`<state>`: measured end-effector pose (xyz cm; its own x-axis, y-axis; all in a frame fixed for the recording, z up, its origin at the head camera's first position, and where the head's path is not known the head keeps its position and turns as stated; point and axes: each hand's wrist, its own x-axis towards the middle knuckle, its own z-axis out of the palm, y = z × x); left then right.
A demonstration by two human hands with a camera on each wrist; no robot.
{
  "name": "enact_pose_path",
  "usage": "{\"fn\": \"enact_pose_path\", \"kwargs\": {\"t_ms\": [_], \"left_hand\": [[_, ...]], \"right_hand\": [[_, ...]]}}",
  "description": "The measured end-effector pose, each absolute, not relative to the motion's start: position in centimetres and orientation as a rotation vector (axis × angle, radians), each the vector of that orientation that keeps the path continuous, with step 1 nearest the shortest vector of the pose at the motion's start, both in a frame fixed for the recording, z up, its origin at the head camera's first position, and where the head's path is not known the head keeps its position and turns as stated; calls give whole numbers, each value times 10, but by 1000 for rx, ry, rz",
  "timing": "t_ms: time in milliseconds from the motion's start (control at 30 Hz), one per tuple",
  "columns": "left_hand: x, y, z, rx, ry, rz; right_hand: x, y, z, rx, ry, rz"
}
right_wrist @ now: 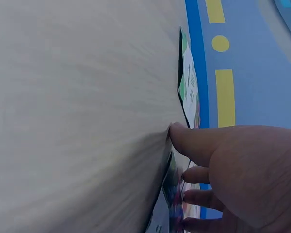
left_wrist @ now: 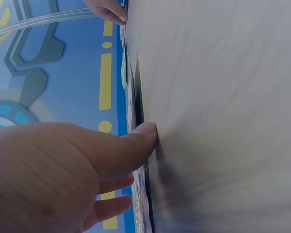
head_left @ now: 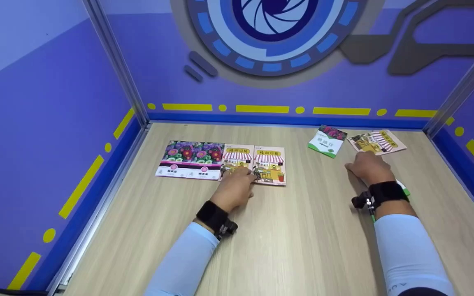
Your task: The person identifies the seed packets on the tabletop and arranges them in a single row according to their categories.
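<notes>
Two flower-printed seed packets (head_left: 189,161) lie side by side in a row on the left of the table, followed by two pink packets with striped awnings (head_left: 270,164). Where the pink pair meets, my left hand (head_left: 233,189) rests its fingers, thumb touching the table in the left wrist view. Over on the right, my right hand (head_left: 370,168) reaches across a green-edged flower packet (right_wrist: 161,213), mostly hidden by it in the head view. Its fingers are extended onto or just over that packet; its thumb tip (right_wrist: 177,133) touches the table.
Beyond the right hand lie another pink awning packet (head_left: 379,142) and a green-and-white flower packet (head_left: 326,142). Blue printed panels (head_left: 261,94) enclose the wooden table (head_left: 294,230) at the back and sides, with metal posts (head_left: 115,61) at the corners.
</notes>
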<state>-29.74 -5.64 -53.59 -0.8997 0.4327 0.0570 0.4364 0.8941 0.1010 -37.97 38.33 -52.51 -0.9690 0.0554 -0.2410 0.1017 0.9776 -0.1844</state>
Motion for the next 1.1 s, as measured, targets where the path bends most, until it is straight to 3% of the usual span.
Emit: {"fn": "enact_pose_path", "kwargs": {"t_ms": [233,500,1100], "left_hand": [[-297,-57,-536,-687,-3033,-169],[-297,-56,-536,-690,-3046,-196],[-298,-55,-538,-682,-3036,-199]], "right_hand": [[-375,391,-518,482,2826,-401],[-366,412,-517,659,2810,-443],[-371,421,-513,795,2768,-530]]}}
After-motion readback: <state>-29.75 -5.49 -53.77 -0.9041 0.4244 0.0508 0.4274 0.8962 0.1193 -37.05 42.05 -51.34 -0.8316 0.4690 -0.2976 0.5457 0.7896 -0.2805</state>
